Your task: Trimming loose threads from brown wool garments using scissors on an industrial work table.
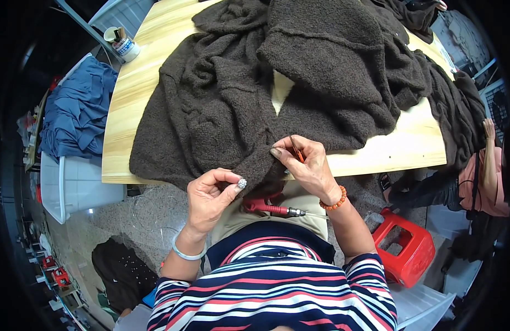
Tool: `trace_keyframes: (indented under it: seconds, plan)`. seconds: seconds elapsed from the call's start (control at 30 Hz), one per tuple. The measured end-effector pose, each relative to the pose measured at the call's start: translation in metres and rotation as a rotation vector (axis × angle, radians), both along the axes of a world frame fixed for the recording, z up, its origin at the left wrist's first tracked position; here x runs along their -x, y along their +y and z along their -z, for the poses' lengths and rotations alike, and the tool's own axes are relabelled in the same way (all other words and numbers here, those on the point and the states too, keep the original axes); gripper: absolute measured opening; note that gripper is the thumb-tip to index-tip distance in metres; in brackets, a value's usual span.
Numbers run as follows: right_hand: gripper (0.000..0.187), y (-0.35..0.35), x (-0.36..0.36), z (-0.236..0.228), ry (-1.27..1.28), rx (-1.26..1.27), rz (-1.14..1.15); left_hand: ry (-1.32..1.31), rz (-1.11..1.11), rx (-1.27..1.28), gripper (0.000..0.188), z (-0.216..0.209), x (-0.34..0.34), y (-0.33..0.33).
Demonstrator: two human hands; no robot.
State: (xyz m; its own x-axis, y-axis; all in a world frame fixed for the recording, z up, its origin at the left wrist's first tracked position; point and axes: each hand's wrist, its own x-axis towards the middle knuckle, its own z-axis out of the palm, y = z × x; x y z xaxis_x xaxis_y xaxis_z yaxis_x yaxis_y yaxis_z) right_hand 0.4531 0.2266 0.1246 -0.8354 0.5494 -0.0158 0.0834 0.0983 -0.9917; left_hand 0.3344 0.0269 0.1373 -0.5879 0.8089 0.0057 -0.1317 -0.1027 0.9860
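A dark brown knitted garment (222, 110) lies in folds over the light wooden table, its near edge hanging toward my lap. My left hand (211, 198) is closed in a pinch on a small round silvery beaded piece (242, 183), like a button, just in front of the knit. My right hand (307, 165) is closed around a slim tool (298, 153) with an orange handle and a thin dark tip. Its thumb and fingertip touch the garment's edge. Whether it also grips the knit, I cannot tell. A red-handled tool (274, 208) with a black and silver end shows below, over my lap.
The wooden table (404, 151) spans the front. A white cup (129, 49) with tools stands at its far left. Blue cloth (78, 105) fills a white bin (81, 187) on the left. A red plastic stool (404, 248) stands at right; another person (484, 176) is beyond.
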Motion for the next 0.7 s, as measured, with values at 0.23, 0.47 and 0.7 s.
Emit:
trace_keyframes:
  seconds: [0.23, 0.47, 0.7]
  plan:
    - [0.009, -0.001, -0.001, 0.003, -0.012, -0.022, -0.017, -0.098, -0.108, 0.015, 0.010, 0.004, 0.001, -0.002]
    - [0.010, -0.001, 0.000, 0.002, 0.030, -0.032, -0.001, -0.176, -0.175, -0.052, 0.008, 0.012, 0.009, -0.002]
    - [0.012, 0.001, -0.003, 0.004, 0.027, -0.018, -0.009, -0.184, -0.194, -0.075, 0.008, 0.014, 0.010, -0.004]
